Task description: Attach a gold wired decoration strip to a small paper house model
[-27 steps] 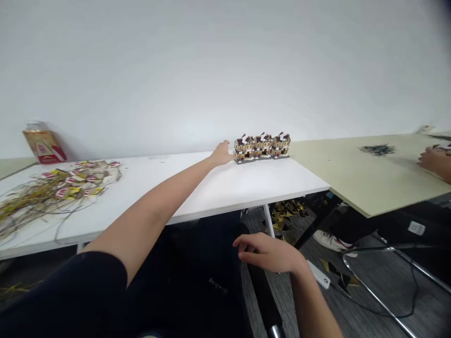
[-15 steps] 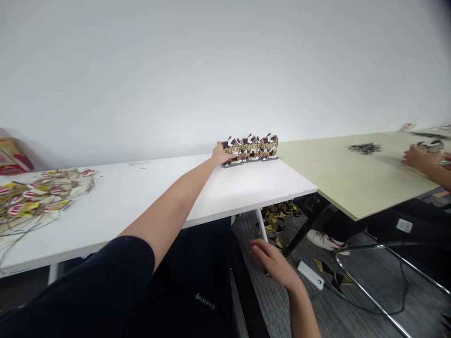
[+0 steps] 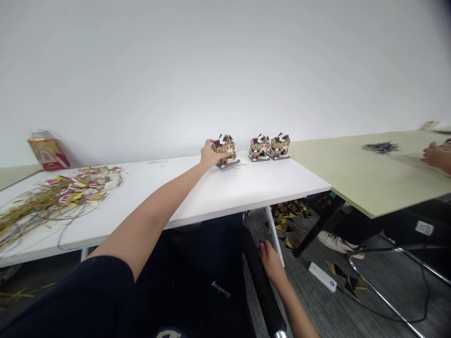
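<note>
My left hand (image 3: 208,155) reaches far across the white table (image 3: 169,188) and grips a small paper house model (image 3: 224,149), which is tilted and apart from the others. Two more house models (image 3: 269,147) stand side by side to its right, near the wall. My right hand (image 3: 270,259) hangs low beside my lap, resting on a black chair arm (image 3: 262,291), with nothing visibly held in it.
A tangle of gold strings with red and yellow tags (image 3: 52,199) covers the table's left end, with a red and gold box (image 3: 47,151) behind. A beige table (image 3: 369,173) adjoins on the right, where another person's hand (image 3: 435,156) works. Gold scraps (image 3: 292,218) and a white device (image 3: 321,277) lie on the floor.
My left hand has pulled one house model leftward, away from the row, leaving two standing together. My right hand has dropped from mid-air onto the chair arm.
</note>
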A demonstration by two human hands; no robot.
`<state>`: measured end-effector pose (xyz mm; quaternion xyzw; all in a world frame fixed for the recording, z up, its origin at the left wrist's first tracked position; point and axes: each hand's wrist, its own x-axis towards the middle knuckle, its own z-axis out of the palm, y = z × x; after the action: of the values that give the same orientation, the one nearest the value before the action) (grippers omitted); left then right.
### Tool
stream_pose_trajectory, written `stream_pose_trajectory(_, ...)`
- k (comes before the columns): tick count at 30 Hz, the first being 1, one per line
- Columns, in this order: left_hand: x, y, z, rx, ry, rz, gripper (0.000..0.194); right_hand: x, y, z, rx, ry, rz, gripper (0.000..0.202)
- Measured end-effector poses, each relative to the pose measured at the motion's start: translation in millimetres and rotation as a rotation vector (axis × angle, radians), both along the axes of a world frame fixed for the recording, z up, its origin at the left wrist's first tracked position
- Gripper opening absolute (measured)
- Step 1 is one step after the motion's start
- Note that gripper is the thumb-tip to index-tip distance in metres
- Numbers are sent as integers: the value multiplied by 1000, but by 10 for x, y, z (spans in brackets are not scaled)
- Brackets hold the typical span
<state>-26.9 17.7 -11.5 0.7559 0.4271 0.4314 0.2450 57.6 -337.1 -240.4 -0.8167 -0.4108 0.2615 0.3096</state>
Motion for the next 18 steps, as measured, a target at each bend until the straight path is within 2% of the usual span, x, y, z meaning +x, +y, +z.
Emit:
stream_pose_trajectory(5, -668, -112, 54, -26, -23, 23, 86, -21, 82, 157, 23, -101, 34, 36)
stream_pose_trajectory(11, -1457, -269, -65, -1, -4, 70, 83, -226, 253, 490, -85, -325, -67, 43)
stream_pose_trajectory(14, -1728, -325, -113, -6, 6, 74, 80, -350, 346, 628, -99, -501, -67, 46)
stream_pose_trajectory(18, -1956, -390, -121, -28, 51, 31, 81, -469, 455, 750, -168, -690, -21, 47)
